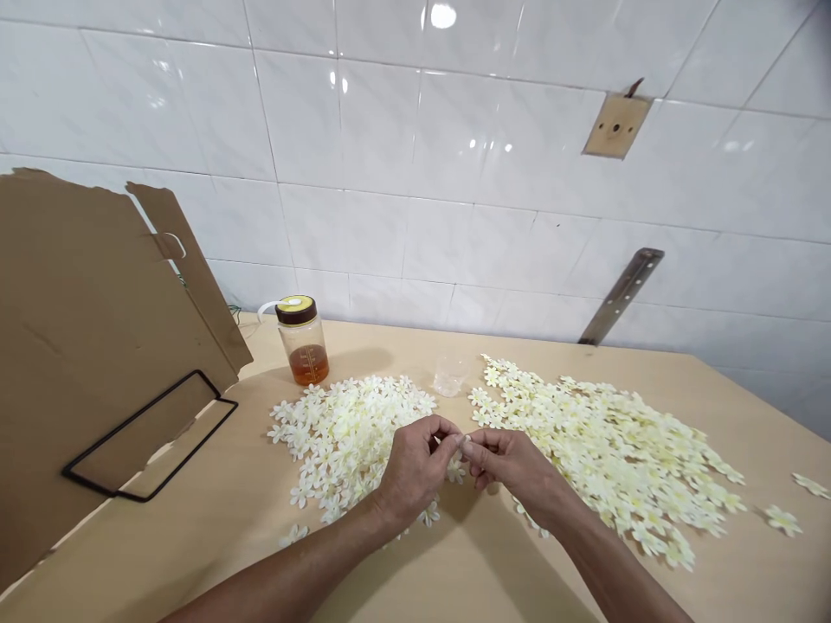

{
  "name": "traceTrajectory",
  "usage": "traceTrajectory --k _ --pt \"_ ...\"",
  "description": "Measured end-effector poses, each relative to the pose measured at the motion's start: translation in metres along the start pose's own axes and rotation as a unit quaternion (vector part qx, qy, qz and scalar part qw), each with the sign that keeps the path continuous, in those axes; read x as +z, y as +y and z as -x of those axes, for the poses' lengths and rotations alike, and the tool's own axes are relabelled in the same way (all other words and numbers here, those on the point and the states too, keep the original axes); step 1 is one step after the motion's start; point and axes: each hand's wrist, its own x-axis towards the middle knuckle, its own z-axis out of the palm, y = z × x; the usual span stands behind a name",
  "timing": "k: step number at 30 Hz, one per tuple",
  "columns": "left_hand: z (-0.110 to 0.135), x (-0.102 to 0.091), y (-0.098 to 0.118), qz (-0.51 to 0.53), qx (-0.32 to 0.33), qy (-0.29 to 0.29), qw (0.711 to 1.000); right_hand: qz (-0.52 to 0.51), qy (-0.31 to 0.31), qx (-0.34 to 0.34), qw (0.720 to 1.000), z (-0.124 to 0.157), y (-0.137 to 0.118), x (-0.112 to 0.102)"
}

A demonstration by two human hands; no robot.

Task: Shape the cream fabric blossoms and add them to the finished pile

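Above the table, my left hand (419, 459) and my right hand (510, 463) meet at the fingertips, both closed in a pinch. Between them is a small pale bit (466, 439) that looks like part of a white artificial flower, mostly hidden by the fingers. Just below the fingertips shows another white flower (456, 472); whether it is held or lies on the table I cannot tell. A heap of white artificial flowers (351, 428) lies beside and behind my left hand. To the right of my right hand spreads a wider layer of cream-yellow flowers (616, 450).
Behind the heaps stands a small clear plastic cup (449, 376). A jar with amber liquid (307, 355) and a brown-yellow lid is at the back left. Cardboard (84, 346) with a black wire frame (182, 467) stands at left. A tiled wall (402, 234) closes off the back.
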Motion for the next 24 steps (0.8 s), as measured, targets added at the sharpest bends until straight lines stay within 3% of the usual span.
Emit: traceTrajectory --k 6,10,14,24 --pt "0.015 0.008 0.015 -0.010 0.030 0.013 0.999 -0.028 0.039 -0.014 0.999 0.003 0.011 -0.007" --pt "0.040 0.025 0.020 -0.024 0.092 -0.101 0.990 -0.057 0.050 -0.014 0.997 0.005 0.017 -0.013" --pt "0.059 0.039 0.015 -0.031 0.114 -0.208 0.971 -0.055 0.063 -0.011 0.996 0.006 0.025 -0.015" --pt "0.060 0.041 0.010 -0.047 0.082 -0.241 0.966 -0.091 0.025 0.003 0.996 0.007 0.029 -0.011"
